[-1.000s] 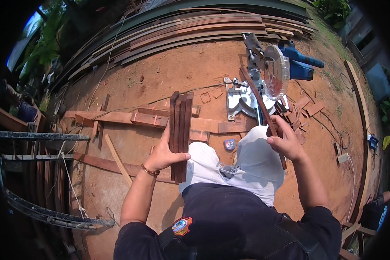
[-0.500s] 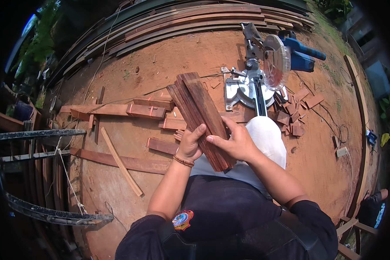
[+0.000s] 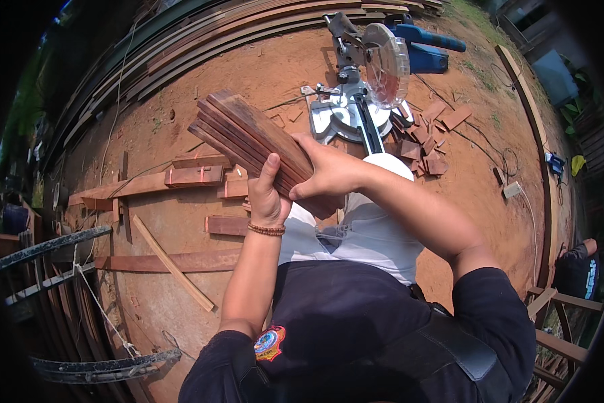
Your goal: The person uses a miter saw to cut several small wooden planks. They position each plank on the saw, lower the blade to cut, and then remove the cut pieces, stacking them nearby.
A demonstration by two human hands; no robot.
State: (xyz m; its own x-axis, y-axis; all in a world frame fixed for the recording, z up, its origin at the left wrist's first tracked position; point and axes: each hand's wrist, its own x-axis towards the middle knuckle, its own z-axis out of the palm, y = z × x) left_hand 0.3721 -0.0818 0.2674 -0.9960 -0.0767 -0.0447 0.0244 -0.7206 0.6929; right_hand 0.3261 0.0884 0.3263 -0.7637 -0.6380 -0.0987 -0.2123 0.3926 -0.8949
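Left hand (image 3: 268, 201) and right hand (image 3: 329, 168) grip stacked reddish-brown wooden boards (image 3: 248, 134); open orange soil (image 3: 268, 70) lies left of the blue-and-silver mitre saw (image 3: 379, 77).

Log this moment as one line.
left hand: gripping wood strips | right hand: gripping same wood strips | miter saw: beyond hands | offcuts: beside saw base

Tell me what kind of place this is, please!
It's probably an outdoor woodworking yard. A power saw stands on the reddish ground, wood offcuts lie scattered beside it, and long boards are piled up farther back.
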